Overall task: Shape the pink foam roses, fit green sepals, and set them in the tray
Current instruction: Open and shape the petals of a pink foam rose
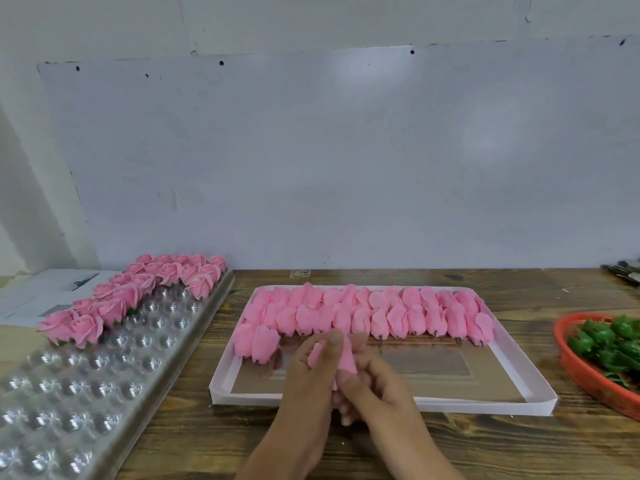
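Pale grey-white wall panel [311,161] backs a dark wood-grain worktop [221,441]. Centre of it: shallow white cardboard box [433,407] w/ a brown floor, its far half packed w/ unshaped pink foam buds [381,315] lying on their sides in approx. three rows, stubs pointing toward the person; front row is short, just two buds at the left end. Both hands meet over the box's near-left part. Left hand [313,382] has fingers curled round a pink foam rose [341,355], thumb up against the petals, so its grip is closed on the flower. Right hand [377,396] also grips the same rose, thumb pressing the lower petals, fingers wrapped under & partly hidden; more pink shows between the fingers lower down. Rose sits raised above the box floor, betw. the two hands. Left side: long clear plastic tray [104,393] of round dimples on a metal sheet, running diagonally; finished pink roses [138,292] w/ opened petals fill its far end & left columns, bits of green at their bases, the rest of the dimples bare. Papers [41,292] lie beyond the tray. Right edge: red mesh basket [585,379], cut off by the frame, holding green sepals [613,344]. Far right corner, some dark tools [623,270], too small to ID.
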Tool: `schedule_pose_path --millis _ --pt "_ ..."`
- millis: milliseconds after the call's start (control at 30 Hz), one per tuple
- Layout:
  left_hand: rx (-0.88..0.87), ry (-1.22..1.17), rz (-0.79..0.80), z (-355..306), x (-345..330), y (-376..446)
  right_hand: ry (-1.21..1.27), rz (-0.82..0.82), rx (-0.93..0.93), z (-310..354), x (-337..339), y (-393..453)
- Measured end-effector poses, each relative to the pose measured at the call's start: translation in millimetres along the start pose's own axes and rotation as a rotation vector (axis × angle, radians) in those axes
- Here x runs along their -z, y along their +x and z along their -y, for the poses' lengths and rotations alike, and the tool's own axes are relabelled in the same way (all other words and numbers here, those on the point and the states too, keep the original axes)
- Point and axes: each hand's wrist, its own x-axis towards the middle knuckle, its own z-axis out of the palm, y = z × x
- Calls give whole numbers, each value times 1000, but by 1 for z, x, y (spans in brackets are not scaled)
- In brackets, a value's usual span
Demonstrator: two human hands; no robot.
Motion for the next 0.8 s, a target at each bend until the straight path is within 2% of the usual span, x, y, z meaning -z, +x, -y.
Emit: schedule_pose_path --millis 100,200,400,567,667,800 --pt "-49 24 1 -2 3 -1 250 79 -149 4 -3 2" --pt "-54 -14 -10 1 5 0 357 135 -189 11 -4 1" --pt "-62 -39 -42 5 7 3 303 89 -161 7 -6 1" --pt "-299 342 -126 5 9 6 321 94 -182 7 -2 2" --pt "-422 479 -130 8 13 8 293 97 -197 7 2 2" --pt "-383 504 -156 12 15 8 79 78 -101 6 2 3"
